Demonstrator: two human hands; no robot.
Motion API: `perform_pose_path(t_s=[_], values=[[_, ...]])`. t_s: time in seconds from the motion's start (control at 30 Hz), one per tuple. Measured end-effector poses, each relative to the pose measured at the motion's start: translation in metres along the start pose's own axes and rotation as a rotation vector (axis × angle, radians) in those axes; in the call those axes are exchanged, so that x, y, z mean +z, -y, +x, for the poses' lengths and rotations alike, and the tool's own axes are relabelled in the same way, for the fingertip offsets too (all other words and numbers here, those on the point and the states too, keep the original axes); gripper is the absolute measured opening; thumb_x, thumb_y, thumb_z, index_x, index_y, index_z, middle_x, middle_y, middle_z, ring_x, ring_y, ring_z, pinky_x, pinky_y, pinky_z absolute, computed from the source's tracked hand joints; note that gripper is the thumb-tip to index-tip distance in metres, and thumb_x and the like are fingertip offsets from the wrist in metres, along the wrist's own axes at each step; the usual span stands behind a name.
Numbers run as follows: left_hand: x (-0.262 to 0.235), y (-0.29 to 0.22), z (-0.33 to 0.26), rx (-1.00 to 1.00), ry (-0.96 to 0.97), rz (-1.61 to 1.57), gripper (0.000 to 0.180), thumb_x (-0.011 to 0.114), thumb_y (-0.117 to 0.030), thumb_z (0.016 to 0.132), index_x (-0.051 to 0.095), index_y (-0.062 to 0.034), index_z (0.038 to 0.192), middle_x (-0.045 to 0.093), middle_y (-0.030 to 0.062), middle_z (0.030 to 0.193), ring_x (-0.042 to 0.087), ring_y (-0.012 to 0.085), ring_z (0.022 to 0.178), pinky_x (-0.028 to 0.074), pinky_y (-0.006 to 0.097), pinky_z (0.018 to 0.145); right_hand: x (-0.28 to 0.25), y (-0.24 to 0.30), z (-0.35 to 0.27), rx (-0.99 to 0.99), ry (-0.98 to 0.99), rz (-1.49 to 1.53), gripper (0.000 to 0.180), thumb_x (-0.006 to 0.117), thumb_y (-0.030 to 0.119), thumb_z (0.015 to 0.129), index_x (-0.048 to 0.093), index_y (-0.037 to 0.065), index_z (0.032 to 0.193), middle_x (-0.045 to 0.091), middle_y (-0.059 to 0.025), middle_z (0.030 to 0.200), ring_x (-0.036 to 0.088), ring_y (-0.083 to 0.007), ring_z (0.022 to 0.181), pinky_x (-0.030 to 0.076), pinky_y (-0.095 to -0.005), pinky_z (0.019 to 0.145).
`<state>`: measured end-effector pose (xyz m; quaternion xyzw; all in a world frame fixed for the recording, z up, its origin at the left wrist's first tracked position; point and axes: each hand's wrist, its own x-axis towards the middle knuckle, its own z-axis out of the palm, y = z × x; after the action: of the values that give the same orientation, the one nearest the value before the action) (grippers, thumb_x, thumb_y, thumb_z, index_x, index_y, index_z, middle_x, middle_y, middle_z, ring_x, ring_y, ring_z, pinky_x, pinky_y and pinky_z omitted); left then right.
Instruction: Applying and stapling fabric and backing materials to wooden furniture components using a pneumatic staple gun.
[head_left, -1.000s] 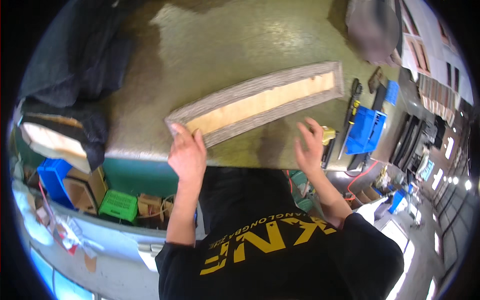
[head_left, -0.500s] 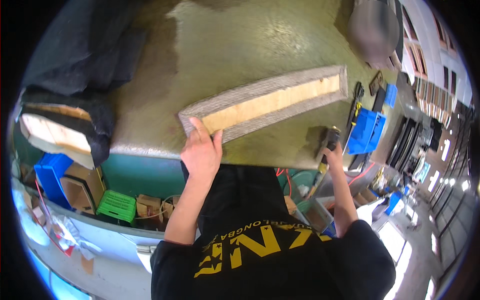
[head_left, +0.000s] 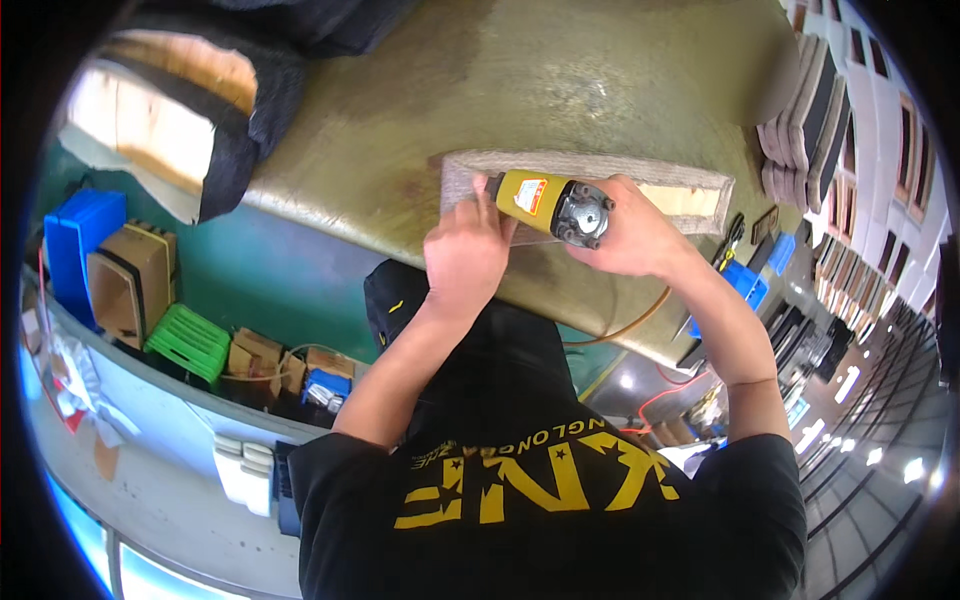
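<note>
A long flat panel (head_left: 690,192) wrapped in grey fabric, with bare wood showing inside, lies on the olive-coloured worktable (head_left: 560,80). My right hand (head_left: 640,235) grips a yellow pneumatic staple gun (head_left: 550,205) over the panel's left end. An orange air hose (head_left: 625,325) hangs from the tool below the table edge. My left hand (head_left: 465,250) presses flat on the panel's left end, right beside the tool's nose.
A black-fabric-covered wooden piece (head_left: 170,120) lies at the table's left. Blue bins (head_left: 75,240), a cardboard box (head_left: 130,290) and a green crate (head_left: 190,345) sit below on the left. Stacked upholstered panels (head_left: 810,110) stand at far right, with a blue tray (head_left: 745,285) near the table edge.
My right hand has picked up the yellow staple gun from the table's right and brought it onto the panel's left end. My left hand stayed on the panel.
</note>
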<state>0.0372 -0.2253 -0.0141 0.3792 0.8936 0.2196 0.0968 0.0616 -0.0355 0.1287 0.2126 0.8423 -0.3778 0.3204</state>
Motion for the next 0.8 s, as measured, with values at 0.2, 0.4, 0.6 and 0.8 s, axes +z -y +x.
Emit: perform_pose_path(t_s=[0.2, 0.4, 0.6, 0.8], values=[[-0.002, -0.004, -0.002, 0.025, 0.007, -0.086, 0.037, 0.071, -0.036, 0.085, 0.067, -0.0028, 0.101, 0.057, 0.0071, 0.080, 0.064, 0.0239, 0.070, 0.053, 0.036, 0.054, 0.021, -0.005, 0.027, -0.121, -0.137, -0.088, 0.031, 0.071, 0.012, 0.070, 0.067, -0.002, 0.097, 0.068, -0.0253, 0.083, 0.066, -0.0453, 0.083, 0.055, -0.0470, 0.076], [-0.001, 0.001, -0.012, 0.061, 0.033, -0.092, 0.033, 0.068, -0.031, 0.087, 0.065, -0.0039, 0.107, 0.055, 0.0076, 0.085, 0.061, 0.0247, 0.078, 0.052, 0.038, 0.060, 0.019, 0.004, 0.026, -0.088, -0.053, -0.291, 0.048, 0.077, 0.015, 0.071, 0.064, -0.004, 0.114, 0.070, -0.0247, 0.096, 0.069, -0.0400, 0.090, 0.056, -0.0414, 0.082], [-0.012, 0.017, -0.039, 0.088, -0.126, -0.335, 0.037, 0.067, -0.015, 0.087, 0.065, -0.0026, 0.122, 0.056, 0.0083, 0.096, 0.060, 0.0245, 0.085, 0.053, 0.036, 0.066, 0.019, -0.016, 0.029, -0.036, 0.038, -0.177, 0.052, 0.078, 0.013, 0.070, 0.065, -0.002, 0.119, 0.071, -0.0250, 0.095, 0.069, -0.0415, 0.089, 0.056, -0.0426, 0.081], [-0.002, 0.028, -0.055, 0.052, -0.077, -0.353, 0.034, 0.067, -0.006, 0.081, 0.069, -0.0008, 0.115, 0.057, 0.0088, 0.105, 0.060, 0.0239, 0.089, 0.054, 0.035, 0.068, 0.022, -0.010, 0.025, -0.153, -0.092, -0.150, 0.032, 0.069, 0.013, 0.068, 0.066, -0.001, 0.097, 0.066, -0.0266, 0.078, 0.066, -0.0455, 0.079, 0.054, -0.0505, 0.072]])
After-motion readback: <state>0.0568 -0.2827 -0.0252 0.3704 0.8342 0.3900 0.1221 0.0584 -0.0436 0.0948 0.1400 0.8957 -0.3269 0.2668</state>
